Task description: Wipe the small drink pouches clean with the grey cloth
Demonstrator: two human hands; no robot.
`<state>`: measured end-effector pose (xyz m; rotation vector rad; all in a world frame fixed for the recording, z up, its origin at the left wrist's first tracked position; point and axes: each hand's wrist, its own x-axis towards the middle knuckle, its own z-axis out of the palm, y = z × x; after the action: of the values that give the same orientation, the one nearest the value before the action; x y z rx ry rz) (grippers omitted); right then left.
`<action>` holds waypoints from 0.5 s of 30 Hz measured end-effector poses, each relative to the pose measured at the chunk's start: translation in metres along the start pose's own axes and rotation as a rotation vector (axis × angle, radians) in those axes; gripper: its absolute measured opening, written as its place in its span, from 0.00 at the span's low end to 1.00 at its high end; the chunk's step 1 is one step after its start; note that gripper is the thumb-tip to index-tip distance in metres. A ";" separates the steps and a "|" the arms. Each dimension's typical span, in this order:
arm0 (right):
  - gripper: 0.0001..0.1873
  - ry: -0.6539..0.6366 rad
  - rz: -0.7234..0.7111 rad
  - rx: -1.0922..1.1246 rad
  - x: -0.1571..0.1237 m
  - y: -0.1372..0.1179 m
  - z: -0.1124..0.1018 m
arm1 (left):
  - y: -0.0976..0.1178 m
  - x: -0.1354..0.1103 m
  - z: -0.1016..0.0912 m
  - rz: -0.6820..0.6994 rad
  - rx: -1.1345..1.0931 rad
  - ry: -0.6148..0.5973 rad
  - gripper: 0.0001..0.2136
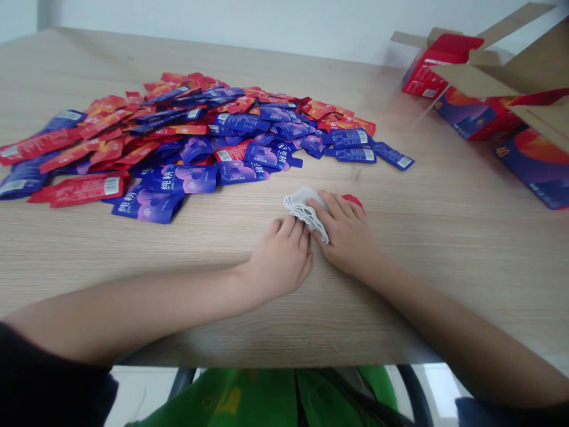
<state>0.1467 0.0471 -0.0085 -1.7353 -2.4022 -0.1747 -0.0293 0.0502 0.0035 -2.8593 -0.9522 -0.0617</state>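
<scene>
My right hand (342,234) lies palm down, its fingers (322,204) slightly spread over a folded white cloth (306,209), pressing it against the wooden table (444,284). A red sachet (354,201) peeks out beyond them. My left hand (280,258) rests loosely curled just beside the cloth, pinching nothing. Farther up lies a heap of red and blue sachets (178,142), with opened cartons (480,115) off to the right.

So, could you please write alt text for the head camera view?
The right hand presses a folded white cloth on a wood-grain table, the left hand beside it. Behind them lies a heap of blue and red sachets; open red-and-blue cardboard boxes sit at far right.
</scene>
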 end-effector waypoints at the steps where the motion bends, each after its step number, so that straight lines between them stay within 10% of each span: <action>1: 0.28 0.009 0.011 -0.012 0.000 0.000 0.001 | 0.000 0.000 -0.001 -0.004 0.005 -0.009 0.23; 15: 0.28 -0.026 0.253 -0.017 0.005 0.034 -0.002 | 0.001 0.000 -0.001 -0.039 0.015 -0.083 0.28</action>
<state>0.1772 0.0620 -0.0052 -2.0397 -2.1772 -0.1397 -0.0285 0.0494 0.0044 -2.8496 -1.0189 0.0601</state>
